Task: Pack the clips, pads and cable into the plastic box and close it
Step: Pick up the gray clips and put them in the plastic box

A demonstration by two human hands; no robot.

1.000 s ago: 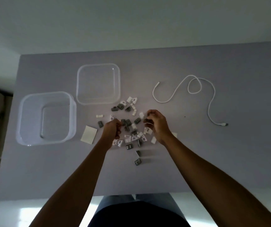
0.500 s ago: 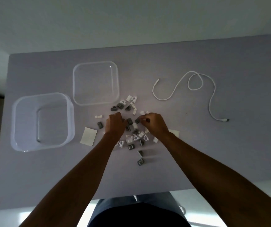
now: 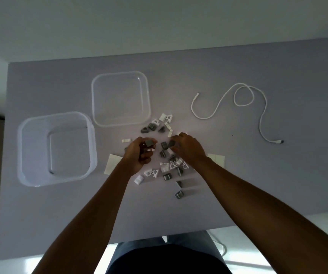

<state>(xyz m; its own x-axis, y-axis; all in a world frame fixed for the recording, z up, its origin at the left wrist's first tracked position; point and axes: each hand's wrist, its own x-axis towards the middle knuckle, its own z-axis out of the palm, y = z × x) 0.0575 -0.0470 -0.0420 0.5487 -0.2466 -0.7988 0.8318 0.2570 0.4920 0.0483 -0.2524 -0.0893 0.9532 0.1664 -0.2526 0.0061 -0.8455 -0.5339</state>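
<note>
Several small grey and white clips [image 3: 166,169] lie scattered mid-table. My left hand [image 3: 139,153] is curled around a few clips, a grey one showing at its fingertips. My right hand [image 3: 189,149] reaches into the pile with its fingers pinched on a grey clip. The clear plastic box [image 3: 38,175] stands open at the left, nothing visible inside it. Its clear lid [image 3: 145,115] lies flat behind the pile. One pale pad [image 3: 111,165] pokes out left of my left wrist, another pad [image 3: 217,158] right of my right wrist. A white cable [image 3: 262,123] snakes loosely at the right.
The grey table [image 3: 238,184] ends close to my body, with bright floor below its near edge. A wall runs behind the far edge. Dark furniture shows past the table's left side.
My left hand has lifted slightly and turned, showing a grey clip in its fingers. My right hand has pushed forward and left, deeper into the pile. The view itself shifted a little.
</note>
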